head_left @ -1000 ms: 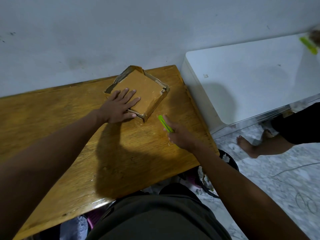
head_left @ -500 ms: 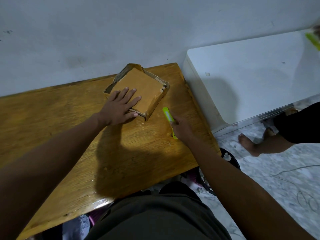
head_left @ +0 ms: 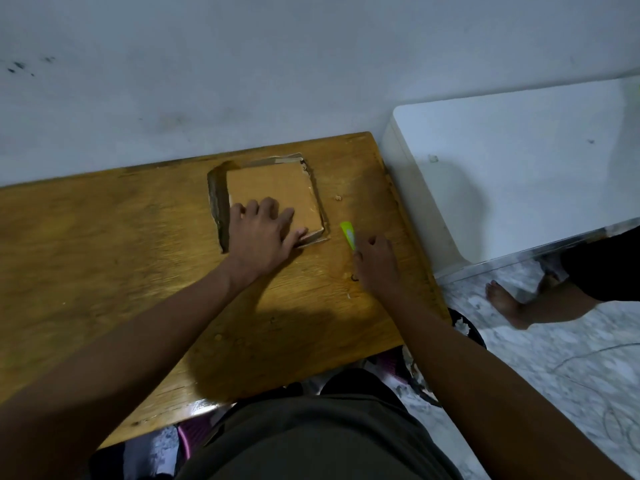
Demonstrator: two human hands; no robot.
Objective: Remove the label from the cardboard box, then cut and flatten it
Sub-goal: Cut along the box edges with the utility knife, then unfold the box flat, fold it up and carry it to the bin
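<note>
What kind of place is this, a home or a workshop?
Probably a room in a home, not a workshop: a worn wooden table stands against a plain wall, beside a white appliance or cabinet, and a barefoot person stands on the marble-patterned floor.

I see a wooden table point(head_left: 121, 258) against the wall, bearing the flat cardboard box point(head_left: 277, 188) near its far edge and a green cutter point(head_left: 347, 234) just beside it.
</note>
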